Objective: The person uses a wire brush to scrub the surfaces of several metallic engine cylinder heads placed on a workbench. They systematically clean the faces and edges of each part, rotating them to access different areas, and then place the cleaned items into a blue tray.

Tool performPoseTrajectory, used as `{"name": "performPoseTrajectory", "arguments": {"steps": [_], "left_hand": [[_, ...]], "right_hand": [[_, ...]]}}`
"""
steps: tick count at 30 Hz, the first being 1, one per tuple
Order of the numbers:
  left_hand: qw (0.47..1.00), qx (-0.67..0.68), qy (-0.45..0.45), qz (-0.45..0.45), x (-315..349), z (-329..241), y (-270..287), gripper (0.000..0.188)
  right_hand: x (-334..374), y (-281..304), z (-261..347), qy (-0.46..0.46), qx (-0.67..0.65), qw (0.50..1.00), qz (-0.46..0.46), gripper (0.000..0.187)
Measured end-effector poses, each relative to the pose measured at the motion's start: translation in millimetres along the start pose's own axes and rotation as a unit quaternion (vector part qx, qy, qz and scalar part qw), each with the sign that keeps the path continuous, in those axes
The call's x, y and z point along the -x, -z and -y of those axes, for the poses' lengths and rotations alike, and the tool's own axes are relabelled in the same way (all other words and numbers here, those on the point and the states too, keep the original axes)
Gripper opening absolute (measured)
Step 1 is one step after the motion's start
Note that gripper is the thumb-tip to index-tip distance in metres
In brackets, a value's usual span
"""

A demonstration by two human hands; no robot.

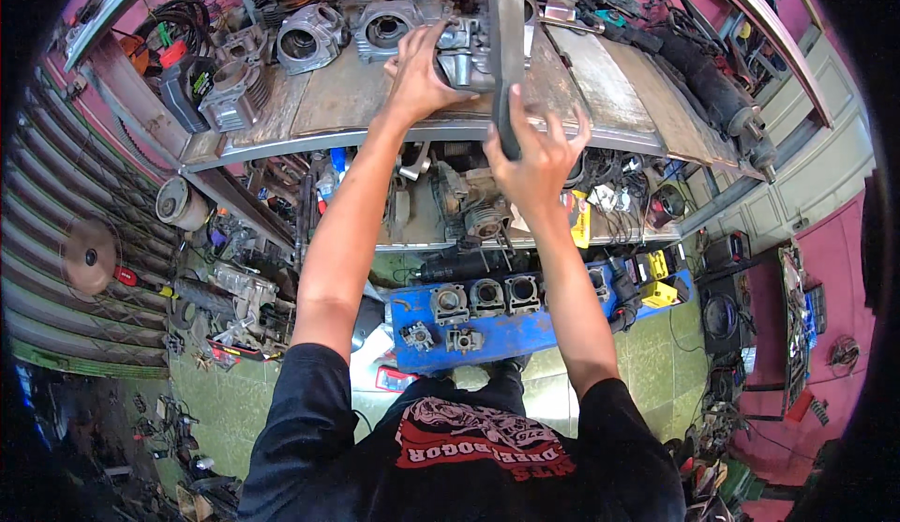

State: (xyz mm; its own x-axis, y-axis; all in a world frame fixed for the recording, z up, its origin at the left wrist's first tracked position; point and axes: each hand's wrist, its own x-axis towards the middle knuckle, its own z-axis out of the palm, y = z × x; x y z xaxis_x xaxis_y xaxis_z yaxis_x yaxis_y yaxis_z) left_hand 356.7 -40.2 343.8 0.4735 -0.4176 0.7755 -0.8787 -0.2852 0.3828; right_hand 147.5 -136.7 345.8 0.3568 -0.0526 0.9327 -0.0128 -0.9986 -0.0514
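Observation:
My left hand reaches up to the shelf and grips a silver cast-metal engine part at its left side, thumb along the lower edge. My right hand holds a long, worn grey-brown brush by its narrow lower handle, between thumb and index finger, with the other fingers spread. Upright in view, the brush covers the right portion of the engine part. Whether its bristles touch the metal cannot be made out.
Round-bored engine casings stand left on the wooden shelf, beside a finned cylinder and a dark bottle. A long black shock-like tube lies right. Below, a blue bench carries several cylinder blocks and yellow boxes.

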Motion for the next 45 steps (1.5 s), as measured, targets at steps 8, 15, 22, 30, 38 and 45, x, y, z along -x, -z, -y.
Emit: {"name": "performPoseTrajectory", "arguments": {"steps": [8, 15, 22, 30, 38, 45], "left_hand": [[1.0, -0.01, 0.013, -0.003, -1.5, 11.4, -1.5, 0.125], [1.0, 0.009, 0.001, -0.021, -1.8, 8.1, -6.1, 0.125], [1.0, -0.005, 0.006, -0.019, -0.9, 11.3, -6.8, 0.125], [1.0, -0.017, 0.014, -0.019, -2.7, 6.6, -6.9, 0.125], [0.999, -0.017, 0.011, -0.027, 0.9, 1.0, -2.7, 0.124], [0.999, -0.046, 0.026, -0.008, -0.5, 2.9, -0.6, 0.124]], "right_hand": [[47.2, -3.5, 9.8, 0.014, -0.05, 0.998, 0.034, 0.06], [3.1, -21.6, -8.1, 0.043, 0.031, 0.998, -0.015, 0.067], [39.5, -11.0, -1.6, 0.024, -0.021, 0.999, 0.011, 0.067], [39.8, -23.0, -3.7, 0.019, -0.027, 0.999, 0.026, 0.06], [8.8, -13.4, -7.2, 0.014, -0.01, 1.0, 0.003, 0.062], [52.7, -11.4, 3.6, 0.014, -0.056, 0.997, 0.057, 0.062]]}}
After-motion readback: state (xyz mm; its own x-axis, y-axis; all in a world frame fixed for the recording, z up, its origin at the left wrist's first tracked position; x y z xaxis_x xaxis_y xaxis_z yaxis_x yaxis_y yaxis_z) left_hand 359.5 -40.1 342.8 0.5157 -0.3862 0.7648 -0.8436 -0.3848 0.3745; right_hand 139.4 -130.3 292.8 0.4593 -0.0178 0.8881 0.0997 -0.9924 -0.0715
